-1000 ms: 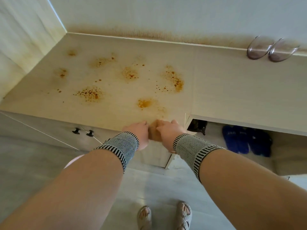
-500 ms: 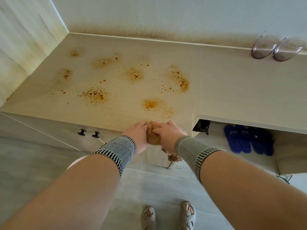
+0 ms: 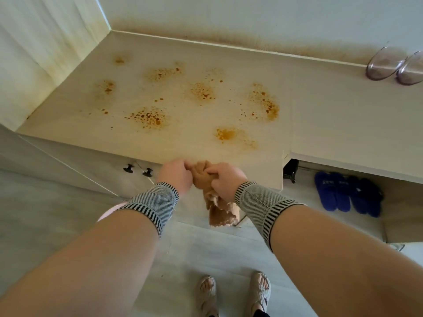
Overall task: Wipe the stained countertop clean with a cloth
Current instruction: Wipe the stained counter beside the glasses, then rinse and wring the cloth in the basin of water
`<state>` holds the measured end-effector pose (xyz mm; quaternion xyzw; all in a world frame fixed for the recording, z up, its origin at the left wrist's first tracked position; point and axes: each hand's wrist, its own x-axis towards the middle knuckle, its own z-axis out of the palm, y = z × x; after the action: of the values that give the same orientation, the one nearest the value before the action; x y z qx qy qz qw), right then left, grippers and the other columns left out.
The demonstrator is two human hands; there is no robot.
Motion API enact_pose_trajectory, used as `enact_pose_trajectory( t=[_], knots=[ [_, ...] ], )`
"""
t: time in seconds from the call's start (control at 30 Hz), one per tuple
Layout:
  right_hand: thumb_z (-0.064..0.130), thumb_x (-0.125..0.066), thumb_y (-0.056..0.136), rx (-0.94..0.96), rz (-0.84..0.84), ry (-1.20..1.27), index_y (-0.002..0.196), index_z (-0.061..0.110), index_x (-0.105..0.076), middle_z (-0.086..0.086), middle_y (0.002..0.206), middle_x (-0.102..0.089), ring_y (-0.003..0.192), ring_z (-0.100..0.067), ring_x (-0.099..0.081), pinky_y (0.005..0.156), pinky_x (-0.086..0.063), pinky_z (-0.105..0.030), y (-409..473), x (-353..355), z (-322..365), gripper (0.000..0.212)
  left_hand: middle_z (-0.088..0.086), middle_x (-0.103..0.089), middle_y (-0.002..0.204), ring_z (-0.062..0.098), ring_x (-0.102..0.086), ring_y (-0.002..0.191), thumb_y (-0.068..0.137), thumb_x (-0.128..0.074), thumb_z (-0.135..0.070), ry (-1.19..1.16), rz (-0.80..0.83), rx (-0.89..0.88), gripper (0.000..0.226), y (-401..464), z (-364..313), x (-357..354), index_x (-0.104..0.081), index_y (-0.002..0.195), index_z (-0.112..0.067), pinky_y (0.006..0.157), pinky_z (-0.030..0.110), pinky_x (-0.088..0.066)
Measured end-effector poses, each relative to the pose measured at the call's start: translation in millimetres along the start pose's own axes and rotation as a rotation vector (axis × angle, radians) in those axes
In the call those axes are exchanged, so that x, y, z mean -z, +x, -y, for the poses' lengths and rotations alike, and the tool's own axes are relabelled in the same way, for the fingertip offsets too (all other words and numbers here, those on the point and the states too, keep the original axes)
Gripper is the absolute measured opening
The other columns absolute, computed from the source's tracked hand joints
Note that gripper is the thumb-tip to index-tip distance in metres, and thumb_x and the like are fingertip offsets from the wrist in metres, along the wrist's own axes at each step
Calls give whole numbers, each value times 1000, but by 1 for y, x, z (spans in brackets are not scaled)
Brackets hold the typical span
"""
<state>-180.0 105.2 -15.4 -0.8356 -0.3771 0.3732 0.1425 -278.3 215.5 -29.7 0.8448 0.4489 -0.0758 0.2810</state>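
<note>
A pale wooden countertop carries several orange-brown stain patches across its left and middle. A tan cloth is bunched between both hands just in front of the counter's near edge, and its loose end hangs down toward the floor. My left hand grips the cloth's upper part from the left. My right hand is closed on it from the right. Both wrists wear striped grey bands.
Two clear glass bowls lean against the back wall at the far right. Brown splatter runs along the wall's base. Below the counter are cabinet knobs and blue slippers in an open shelf. My sandalled feet stand on the floor.
The cloth was squeezed tight between my hands; now its lower end has dropped out and hangs below them. My hands stay together at the counter's front edge.
</note>
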Motion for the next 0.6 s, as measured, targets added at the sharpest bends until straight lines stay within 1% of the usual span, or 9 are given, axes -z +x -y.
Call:
enact_pose_trajectory(
  t=[0.07, 0.1, 0.2, 0.3, 0.37, 0.43, 0.47, 0.57, 0.6],
  knots=[
    [0, -45, 92, -20, -81, 183, 131, 27, -62, -5, 114, -66, 85, -19, -66, 64, -55, -23, 0, -5, 5, 50, 2, -69, 107, 20, -65, 94, 96, -51, -17, -108, 47, 60, 20, -2, 17, 8, -62, 111, -22, 72, 27, -49],
    [0, -46, 92, -14, -103, 251, 130, 26, -62, -5, 110, -66, 80, -17, -64, 61, -54, -21, 0, -9, 11, 49, 4, -69, 106, 20, -66, 92, 96, -53, -18, -185, 97, 87, 18, -5, 24, 10, -61, 112, -21, 67, 26, -49],
    [1, -47, 92, 29, -72, 338, 126, 25, -63, -5, 101, -65, 77, -19, -62, 66, -56, -29, 2, -25, 38, 45, 8, -67, 88, 20, -63, 75, 97, -53, -16, -339, 182, 124, 10, -17, 41, 13, -62, 96, -12, 62, 27, -50],
    [6, -49, 91, 55, -22, 292, 111, 18, -69, -7, 93, -66, 80, -21, -59, 77, -57, -36, 10, -44, 59, 31, 7, -62, 78, 23, -61, 74, 94, -54, -16, -425, 115, 176, 10, -29, 58, 20, -61, 89, -10, 72, 32, -56],
    [13, -50, 94, 47, 18, 350, 99, 14, -71, -11, 86, -67, 78, -22, -56, 77, -54, -37, 18, -56, 68, 21, 12, -68, 89, 30, -66, 86, 92, -55, -17, -536, 98, 231, 11, -36, 71, 26, -64, 92, -11, 84, 41, -58],
    [25, -48, 100, 26, 72, 375, 83, 15, -67, -8, 75, -62, 77, -24, -54, 70, -47, -32, 23, -69, 82, 28, 18, -69, 103, 36, -67, 98, 92, -56, -16, -635, 88, 308, 9, -44, 87, 30, -64, 91, -15, 89, 50, -56],
    [35, -47, 101, 24, 96, 370, 83, 13, -67, -8, 76, -62, 79, -25, -56, 70, -46, -32, 25, -77, 89, 35, 21, -69, 106, 37, -66, 102, 92, -56, -15, -669, 81, 337, 9, -49, 94, 32, -63, 88, -17, 90, 52, -55],
    [58, -48, 96, 104, 177, 336, 119, 13, -69, -16, 101, -70, 95, -30, -66, 83, -50, -33, 28, -102, 110, 55, 24, -68, 111, 39, -64, 107, 97, -54, -22, -696, 39, 385, 16, -61, 116, 29, -60, 82, -17, 96, 53, -51],
    [59, -52, 93, 105, 191, 340, 115, 9, -71, -17, 100, -71, 94, -31, -67, 83, -52, -33, 29, -109, 116, 58, 23, -68, 110, 38, -64, 106, 97, -54, -26, -686, 11, 387, 20, -64, 125, 26, -63, 85, -13, 97, 52, -50]
  ],
)
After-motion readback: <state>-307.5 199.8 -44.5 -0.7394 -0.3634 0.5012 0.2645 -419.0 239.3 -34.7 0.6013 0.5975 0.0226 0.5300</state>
